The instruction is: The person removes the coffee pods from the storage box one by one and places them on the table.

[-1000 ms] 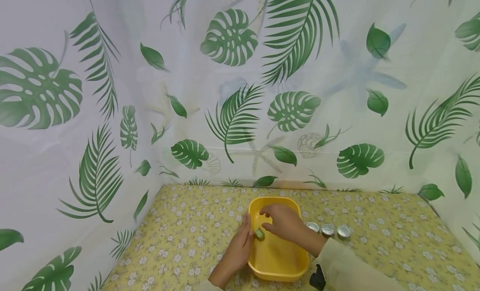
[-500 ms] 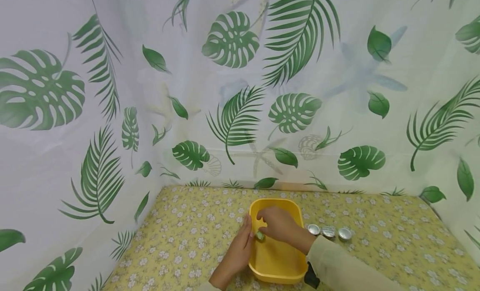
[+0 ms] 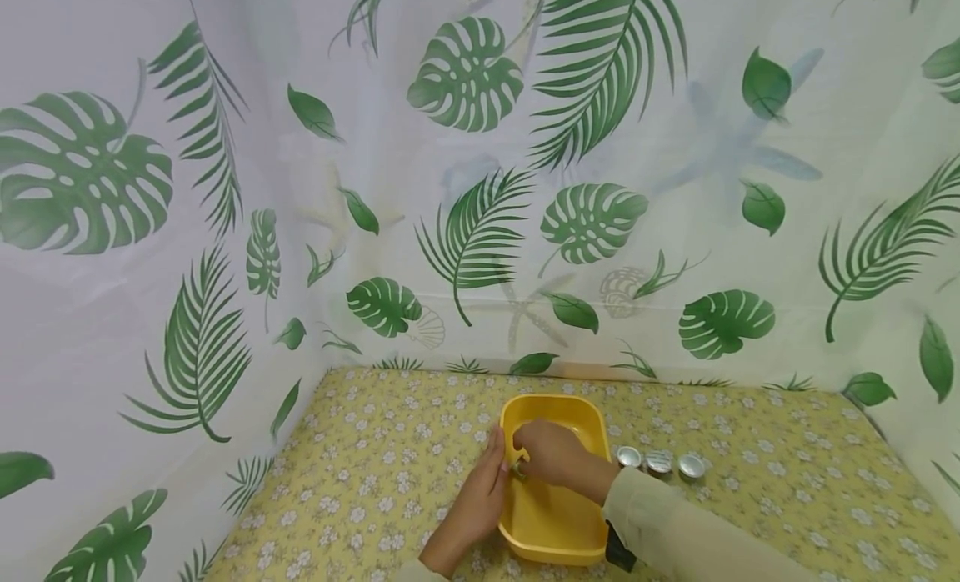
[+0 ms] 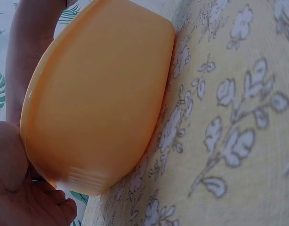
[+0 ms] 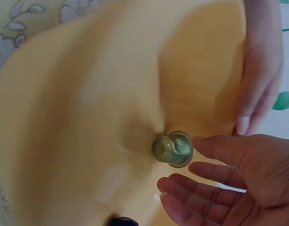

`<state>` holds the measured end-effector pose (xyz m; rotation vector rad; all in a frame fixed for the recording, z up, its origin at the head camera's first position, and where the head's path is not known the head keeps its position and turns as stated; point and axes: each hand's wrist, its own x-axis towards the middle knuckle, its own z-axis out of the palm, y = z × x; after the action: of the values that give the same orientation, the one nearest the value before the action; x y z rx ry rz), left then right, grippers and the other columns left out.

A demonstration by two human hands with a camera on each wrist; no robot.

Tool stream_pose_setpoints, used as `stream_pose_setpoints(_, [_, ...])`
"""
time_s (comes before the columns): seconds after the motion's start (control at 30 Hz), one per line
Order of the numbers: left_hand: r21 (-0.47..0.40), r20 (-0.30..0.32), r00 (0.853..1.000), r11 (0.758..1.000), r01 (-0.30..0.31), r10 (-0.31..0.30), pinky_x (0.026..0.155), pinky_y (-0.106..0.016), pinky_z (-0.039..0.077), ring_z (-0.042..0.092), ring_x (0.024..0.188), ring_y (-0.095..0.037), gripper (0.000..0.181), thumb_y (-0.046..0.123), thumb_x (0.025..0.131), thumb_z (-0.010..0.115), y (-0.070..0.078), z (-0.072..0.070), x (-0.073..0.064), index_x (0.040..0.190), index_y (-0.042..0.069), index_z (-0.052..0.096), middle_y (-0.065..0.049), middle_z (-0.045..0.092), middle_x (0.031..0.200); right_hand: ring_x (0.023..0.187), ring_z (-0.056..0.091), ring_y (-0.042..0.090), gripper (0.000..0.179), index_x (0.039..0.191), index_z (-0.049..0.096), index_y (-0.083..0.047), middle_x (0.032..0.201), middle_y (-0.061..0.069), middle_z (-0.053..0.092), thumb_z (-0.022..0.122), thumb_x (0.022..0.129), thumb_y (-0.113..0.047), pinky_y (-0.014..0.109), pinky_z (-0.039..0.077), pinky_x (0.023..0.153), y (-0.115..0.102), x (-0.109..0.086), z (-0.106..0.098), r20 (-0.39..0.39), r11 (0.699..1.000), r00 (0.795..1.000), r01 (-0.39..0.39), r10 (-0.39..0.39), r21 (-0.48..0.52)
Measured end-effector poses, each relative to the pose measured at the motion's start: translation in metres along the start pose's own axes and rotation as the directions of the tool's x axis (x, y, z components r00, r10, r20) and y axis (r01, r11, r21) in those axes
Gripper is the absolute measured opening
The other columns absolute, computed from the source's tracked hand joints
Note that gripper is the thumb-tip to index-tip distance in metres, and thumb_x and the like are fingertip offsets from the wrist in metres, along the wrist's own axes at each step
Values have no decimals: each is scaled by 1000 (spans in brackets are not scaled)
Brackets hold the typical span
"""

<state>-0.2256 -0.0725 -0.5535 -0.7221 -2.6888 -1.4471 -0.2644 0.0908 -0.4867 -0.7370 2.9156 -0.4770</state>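
A yellow plastic tub [image 3: 551,528] stands on the flowered cloth. My left hand [image 3: 478,489] holds its left side, thumb over the rim and fingers along the outer wall. Inside, near that wall, sits a small green metallic coffee capsule [image 5: 173,149] with a flared rim. My right hand [image 3: 551,450] reaches down into the tub over it. In the right wrist view, the right thumb tip is right at the capsule's rim, while the other fingers [image 5: 196,195] stay loosely bent beside it, not closed around it. The left wrist view shows the tub's outer wall and the left hand's curled fingertips.
Several silver-topped capsules [image 3: 658,461] stand in a row on the cloth [image 3: 780,499], right of the tub. A leaf-printed curtain [image 3: 480,190] rises behind the table and along its sides. A black device [image 3: 619,550] hangs by the right wrist.
My right hand has lowered and shifted slightly left and nearer to me, so its thumb now overlaps the capsule in the head view. The left hand and the tub stay in place.
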Motion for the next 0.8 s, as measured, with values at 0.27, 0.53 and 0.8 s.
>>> stream_pose_setpoints(0.27, [-6, 1, 1000, 1000, 10, -10, 122, -54, 15, 10, 154, -33, 52, 15, 113, 27, -1, 0, 1, 159, -6, 11, -15, 3, 167, 62, 50, 13, 14, 83, 68, -6, 72, -2, 60, 81, 85, -9, 31, 47, 58, 2, 0, 8, -15, 997, 997, 69, -69, -37])
stream_pose_setpoints(0.53, [-7, 0, 1000, 1000, 2, -2, 123, -54, 15, 10, 154, -34, 53, 15, 113, 28, 0, -2, 3, 159, -6, 10, -15, 2, 166, 59, 45, 13, 17, 78, 64, -7, 67, -3, 54, 79, 86, -6, 29, 40, 54, 1, -2, 8, -18, 996, 996, 91, -91, -13])
stream_pose_setpoints(0.8, [-5, -8, 1000, 1000, 13, -13, 122, -54, 15, 11, 154, -35, 53, 15, 113, 28, 1, 0, 1, 158, -7, 12, -15, 3, 166, 62, 48, 11, 14, 80, 69, -5, 71, -1, 62, 83, 83, -5, 30, 45, 58, 1, -6, 12, -8, 995, 995, 101, -101, 4])
